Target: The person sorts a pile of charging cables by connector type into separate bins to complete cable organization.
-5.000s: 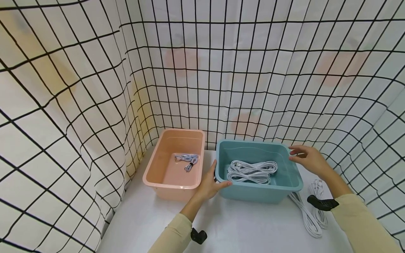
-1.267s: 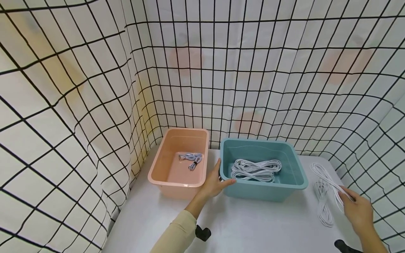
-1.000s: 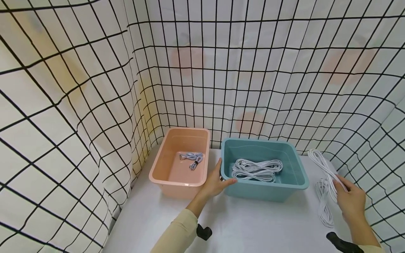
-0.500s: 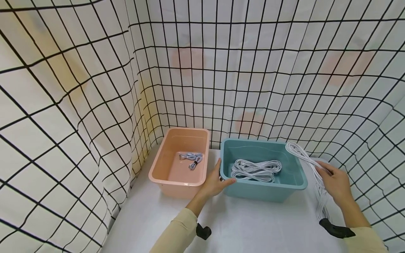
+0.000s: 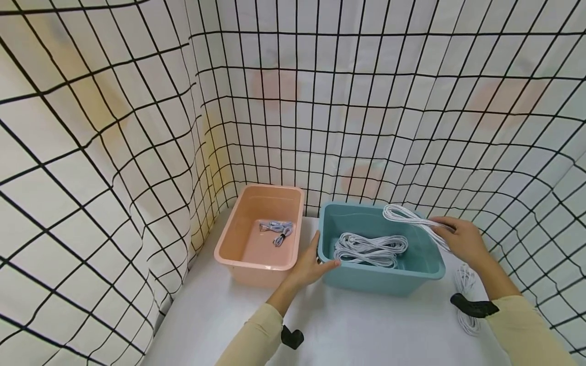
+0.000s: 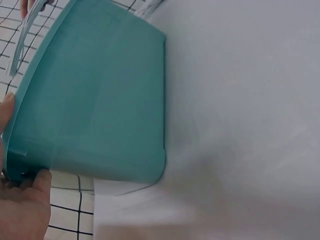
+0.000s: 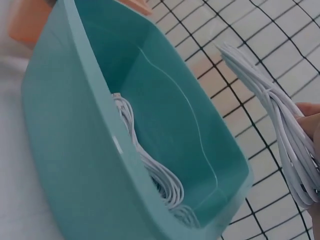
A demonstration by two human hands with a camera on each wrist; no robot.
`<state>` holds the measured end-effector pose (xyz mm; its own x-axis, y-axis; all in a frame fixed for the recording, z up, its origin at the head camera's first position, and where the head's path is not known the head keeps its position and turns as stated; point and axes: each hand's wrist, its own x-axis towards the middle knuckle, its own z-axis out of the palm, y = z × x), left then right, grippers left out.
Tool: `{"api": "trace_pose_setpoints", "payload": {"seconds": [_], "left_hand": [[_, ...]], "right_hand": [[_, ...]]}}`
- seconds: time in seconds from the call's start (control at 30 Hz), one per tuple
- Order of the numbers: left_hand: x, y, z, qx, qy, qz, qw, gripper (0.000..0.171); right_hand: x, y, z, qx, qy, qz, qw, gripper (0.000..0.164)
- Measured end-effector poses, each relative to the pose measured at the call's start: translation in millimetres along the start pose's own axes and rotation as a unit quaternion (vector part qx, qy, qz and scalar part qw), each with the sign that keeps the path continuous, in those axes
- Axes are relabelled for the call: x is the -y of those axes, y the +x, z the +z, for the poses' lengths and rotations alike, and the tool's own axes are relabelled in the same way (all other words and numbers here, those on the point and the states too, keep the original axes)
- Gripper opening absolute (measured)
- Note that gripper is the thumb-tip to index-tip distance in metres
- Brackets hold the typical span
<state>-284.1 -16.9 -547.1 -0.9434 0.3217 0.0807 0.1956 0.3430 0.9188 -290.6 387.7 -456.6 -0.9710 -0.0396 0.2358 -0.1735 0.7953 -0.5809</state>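
My right hand [image 5: 463,243] grips a folded bundle of white cable [image 5: 405,216] over the right end of the teal plastic bin [image 5: 366,280]. In the right wrist view that cable bundle [image 7: 280,117] hangs outside the bin's outline, pinched between fingers and thumb. Coiled white cables [image 5: 370,250] lie on the bin's floor. At the bin's left end my left hand [image 5: 305,267] holds the rim, its thumb along the front side. The left wrist view has its fingers [image 6: 42,184] curled under the rim.
Left of the teal bin stands a peach bin [image 5: 258,277] with small tied grey cables [image 5: 276,229] inside. Another white cable bundle [image 5: 467,300] lies on the white table [image 5: 357,330], right of the teal bin, partly behind the right wrist. Black netting [image 5: 320,101] encloses the table.
The right hand left the teal bin's right side, picked up one cable bundle from the table at right and carried it left over the bin. The left hand stays at the rim.
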Motion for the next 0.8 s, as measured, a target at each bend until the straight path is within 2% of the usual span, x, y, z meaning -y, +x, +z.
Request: {"api": "trace_pose_setpoints", "payload": {"seconds": [0.27, 0.53, 0.8], "left_hand": [[-0.2, -0.1, -0.8, 0.007, 0.008, -0.005, 0.9999, 0.110], [3.9, 2.7, -4.2, 0.014, -0.001, 0.004, 0.9999, 0.111], [5.3, 2.6, -3.4, 0.013, 0.024, 0.010, 0.9996, 0.108]], "right_hand": [[17.6, 27.0, 14.6, 0.041, 0.009, -0.047, 0.998, 0.036], [31.6, 45.8, 33.3, 0.085, 0.007, -0.054, 0.995, 0.033], [42.2, 59.9, 44.8, 0.102, 0.014, -0.091, 0.990, 0.032]]}}
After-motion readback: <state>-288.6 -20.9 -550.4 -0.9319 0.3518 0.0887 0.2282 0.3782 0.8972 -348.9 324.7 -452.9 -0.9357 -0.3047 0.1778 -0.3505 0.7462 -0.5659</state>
